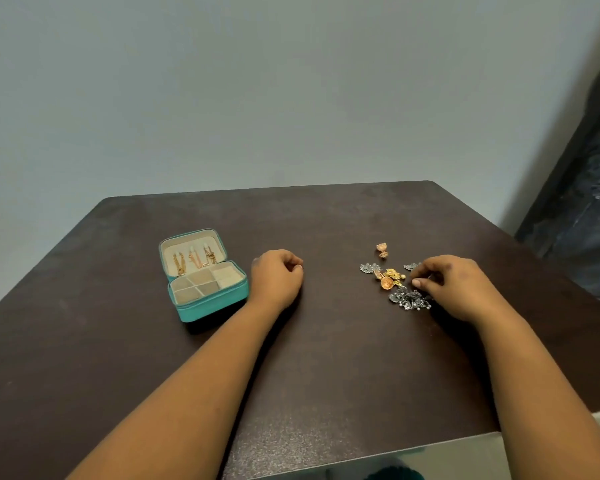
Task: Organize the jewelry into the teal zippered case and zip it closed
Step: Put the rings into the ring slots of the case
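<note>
Teal zippered case (207, 299) open on the left part of the dark worktop (326, 358), lid (192, 252) tilted back and up, cream lining showing. Three chains (194, 260) — gold and rose-toned — hung side by side inside the lid. Base split into small cream compartments (201, 283), apparently bare, though too small to tell for sure.

Just right of the case, left hand (277, 277) resting on the worktop, its fingers (293, 266) curled loosely inward, gripping nothing visible. Close beside the case, not touching it.

Well apart to the right, loose jewelry (390, 280) scattered in a small cluster: a little gold bell-shaped earring (382, 250) standing apart at the far side, a silver-grey filigree piece (369, 268) at the left of the heap, a gold bell earring with a pale bead (389, 279) in the middle, a darker silver piece with tiny pearls (409, 299) at the near side, another silver piece (412, 266) half hidden behind the right hand (454, 289).

Right hand lowered onto the cluster's right edge, fingers (421, 282) bent down, tips among the pieces — touching or pinching, cannot tell which.

Pale grey-blue wall (291, 98) behind the worktop; dark bundled material (589, 202) at far right.
</note>
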